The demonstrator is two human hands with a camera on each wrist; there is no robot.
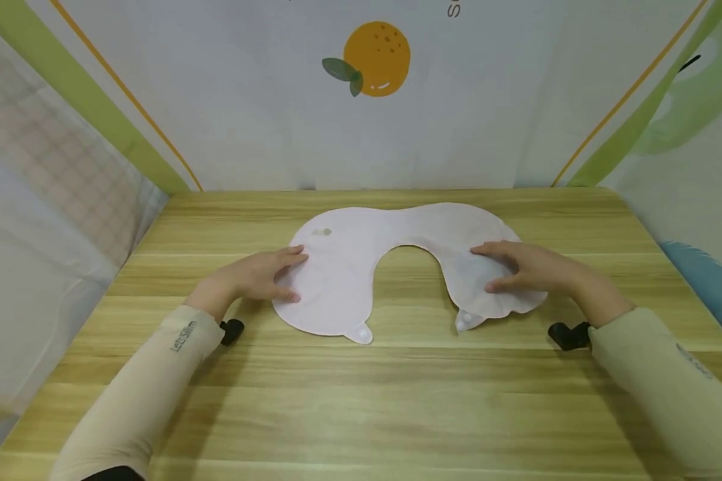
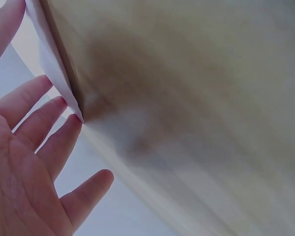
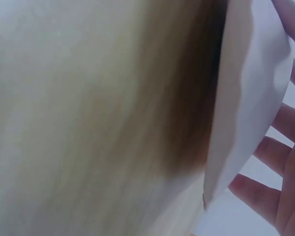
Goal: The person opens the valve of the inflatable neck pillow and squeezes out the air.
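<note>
A flat, white U-shaped neck pillow [image 1: 337,280] lies on the wooden table with its opening toward the person. A small snap tab [image 1: 361,333] sticks out at the end of its left lobe, and another tab [image 1: 468,319] at the right one. My left hand [image 1: 261,275] rests at the pillow's left edge, fingers spread. At the right lobe, my right hand [image 1: 532,267] touches the top with loosely bent fingers. Both wrist views show extended fingers along the pillow's thin edge [image 3: 250,98]; neither hand grips it.
The wooden table [image 1: 367,401] extends around the pillow on all sides. Behind it hangs a white cloth [image 1: 247,100] printed with an orange. Small black devices [image 1: 232,332] stick out below both wrists, close to the tabletop.
</note>
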